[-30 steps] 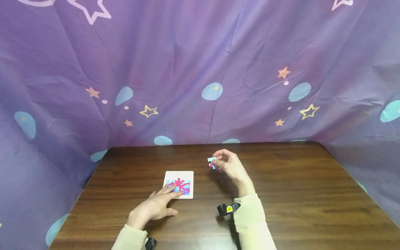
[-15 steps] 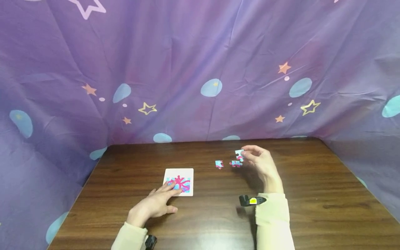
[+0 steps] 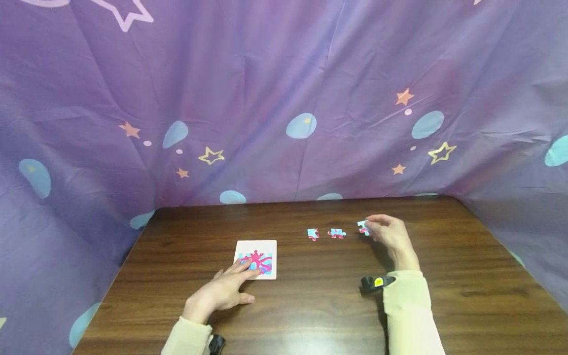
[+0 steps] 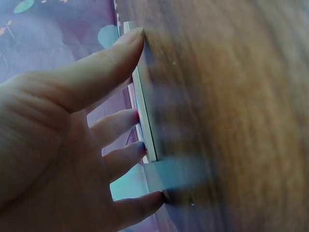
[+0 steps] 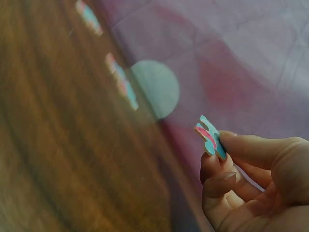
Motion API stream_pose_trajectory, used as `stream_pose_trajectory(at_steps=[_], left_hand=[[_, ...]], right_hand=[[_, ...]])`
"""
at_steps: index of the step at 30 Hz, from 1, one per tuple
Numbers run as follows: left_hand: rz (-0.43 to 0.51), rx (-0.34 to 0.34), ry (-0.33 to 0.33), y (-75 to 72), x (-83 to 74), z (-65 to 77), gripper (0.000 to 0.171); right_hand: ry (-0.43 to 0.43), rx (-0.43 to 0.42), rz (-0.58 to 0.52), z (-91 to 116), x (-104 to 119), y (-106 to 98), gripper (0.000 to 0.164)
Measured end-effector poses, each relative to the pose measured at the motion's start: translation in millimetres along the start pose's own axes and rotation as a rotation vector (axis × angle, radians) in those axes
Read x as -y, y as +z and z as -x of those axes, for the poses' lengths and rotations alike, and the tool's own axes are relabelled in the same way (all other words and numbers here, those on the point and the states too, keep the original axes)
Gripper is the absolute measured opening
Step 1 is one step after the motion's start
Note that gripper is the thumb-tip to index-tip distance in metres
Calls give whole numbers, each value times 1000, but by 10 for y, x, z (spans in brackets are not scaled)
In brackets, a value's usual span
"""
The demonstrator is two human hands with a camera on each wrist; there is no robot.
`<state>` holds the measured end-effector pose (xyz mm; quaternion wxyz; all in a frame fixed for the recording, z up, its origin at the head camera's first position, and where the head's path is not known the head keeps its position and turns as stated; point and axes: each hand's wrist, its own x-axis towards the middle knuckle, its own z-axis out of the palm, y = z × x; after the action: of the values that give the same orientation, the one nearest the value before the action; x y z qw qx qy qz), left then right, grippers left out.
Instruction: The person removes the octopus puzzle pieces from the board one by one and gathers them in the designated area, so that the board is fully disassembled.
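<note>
A white puzzle tray [image 3: 271, 246] lies on the table, its lower part filled with joined pink, blue and purple pieces. The left hand [image 3: 222, 294] rests over it with fingers spread and fairly straight, fingertips on the picture; in the left wrist view the fingertips touch the tray's edge [image 4: 149, 130]. The right hand [image 3: 392, 237] pinches a light-blue and pink puzzle piece [image 3: 363, 227] between thumb and fingers. In the right wrist view that puzzle piece [image 5: 211, 137] appears raised off the table. Left of the right hand lie two loose pieces, a corner-like piece [image 3: 313, 233] and a knobbed piece [image 3: 337, 233].
The dark wooden table [image 3: 310, 305] ends at a purple cloth [image 3: 262, 98] printed with stars and ovals, hanging behind and at both sides. Black camera mounts sit on the left wrist [image 3: 216, 344] and right wrist [image 3: 377, 282].
The right hand has moved right and let go of two puzzle pieces, which now lie apart in a row. It keeps hold of one piece. The left hand stays on the tray.
</note>
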<state>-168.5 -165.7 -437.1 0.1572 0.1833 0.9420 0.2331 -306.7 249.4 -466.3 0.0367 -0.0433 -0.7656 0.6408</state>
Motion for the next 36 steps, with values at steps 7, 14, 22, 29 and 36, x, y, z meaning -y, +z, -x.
stream_pose_trajectory(at_steps=[7,14,22,29,36], left_hand=[[-2,0,10,17,3,-26,60],[3,2,-6,36,15,-31,60],[-13,-2,4,24,28,-2,60],[-13,1,28,0,27,-28,62],[-7,-2,22,38,28,-33,60]], right_hand=[[24,-28,134,-62,-57,-20,28],[60,-37,185,-111,-70,21,28],[102,-71,278,-99,-81,25,24],[99,-143,427,-107,-60,21,27],[124,-60,229,-59,-27,-21,38]])
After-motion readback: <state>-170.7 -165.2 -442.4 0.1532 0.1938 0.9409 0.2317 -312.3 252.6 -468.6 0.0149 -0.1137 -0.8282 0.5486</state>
